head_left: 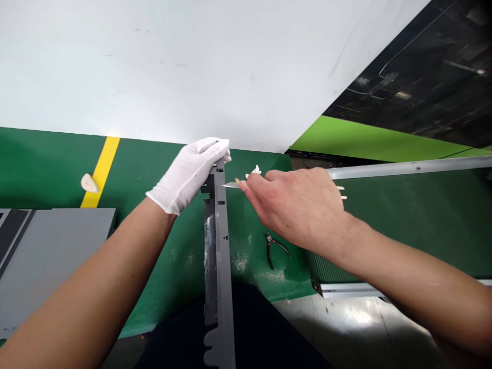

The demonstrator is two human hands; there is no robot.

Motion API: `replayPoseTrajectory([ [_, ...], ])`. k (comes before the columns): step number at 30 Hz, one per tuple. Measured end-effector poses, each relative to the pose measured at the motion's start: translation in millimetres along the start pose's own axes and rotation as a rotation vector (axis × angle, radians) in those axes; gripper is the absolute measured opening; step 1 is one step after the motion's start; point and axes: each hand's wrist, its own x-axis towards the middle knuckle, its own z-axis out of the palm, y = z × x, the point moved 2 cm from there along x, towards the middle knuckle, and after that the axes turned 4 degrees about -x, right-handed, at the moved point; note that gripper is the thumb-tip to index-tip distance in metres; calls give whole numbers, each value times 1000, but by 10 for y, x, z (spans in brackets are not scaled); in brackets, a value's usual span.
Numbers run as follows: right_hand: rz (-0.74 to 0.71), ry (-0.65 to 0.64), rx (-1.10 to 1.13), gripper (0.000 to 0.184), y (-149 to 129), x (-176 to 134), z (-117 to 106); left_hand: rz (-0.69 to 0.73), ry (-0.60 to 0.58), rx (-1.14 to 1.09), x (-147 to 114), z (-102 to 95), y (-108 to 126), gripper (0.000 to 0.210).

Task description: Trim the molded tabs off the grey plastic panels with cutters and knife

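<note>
My left hand point(191, 172), in a white glove, grips the far end of a long grey plastic strip point(222, 266) that runs from my lap away from me. My right hand point(295, 205) is bare and holds a small knife blade point(230, 185), its tip touching the strip's right edge near the top. A small white scrap point(255, 170) sits just above my right fingers.
A pair of pliers point(274, 248) lies on the green floor right of the strip. A grey panel point(54, 251) lies at the left, a green conveyor belt with a metal frame point(407, 166) at the right. A yellow line point(100, 171) and a white wall are ahead.
</note>
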Motion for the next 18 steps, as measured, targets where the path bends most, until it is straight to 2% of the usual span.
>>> replayPoseTrajectory([
  [18, -18, 55, 88, 47, 6, -35, 58, 16, -11, -16, 30, -14, -35, 31],
])
